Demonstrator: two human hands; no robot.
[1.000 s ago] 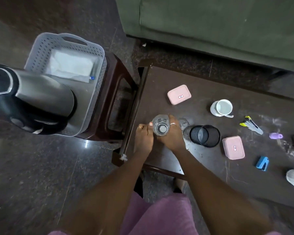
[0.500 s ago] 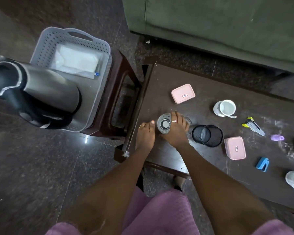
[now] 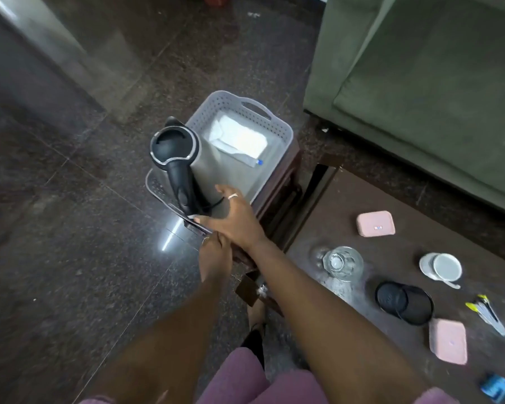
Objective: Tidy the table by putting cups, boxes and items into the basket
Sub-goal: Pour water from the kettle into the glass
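Observation:
The grey perforated basket (image 3: 277, 128) sits on a dark wooden stool left of the table. A white folded packet (image 3: 238, 138) lies inside it, and a steel kettle (image 3: 177, 147) with a black handle stands at its near end. My right hand (image 3: 233, 220) is spread open against the kettle's lower side. Just below it, my left hand (image 3: 213, 255) is at the basket's near rim, its fingertips hidden under my right wrist. On the table are a clear glass (image 3: 343, 262), two pink boxes (image 3: 375, 223) (image 3: 448, 341), a white cup (image 3: 446, 266) and a black mesh cup (image 3: 404, 301).
Pens and clips (image 3: 486, 313) and a blue stapler (image 3: 496, 387) lie at the table's right side. A green sofa (image 3: 420, 83) runs behind the table. Dark stone floor surrounds the stool (image 3: 286, 182) on the left and front.
Both hands have let go of the glass, which stays on the table, and moved left to the basket and kettle. The view has swung left with them.

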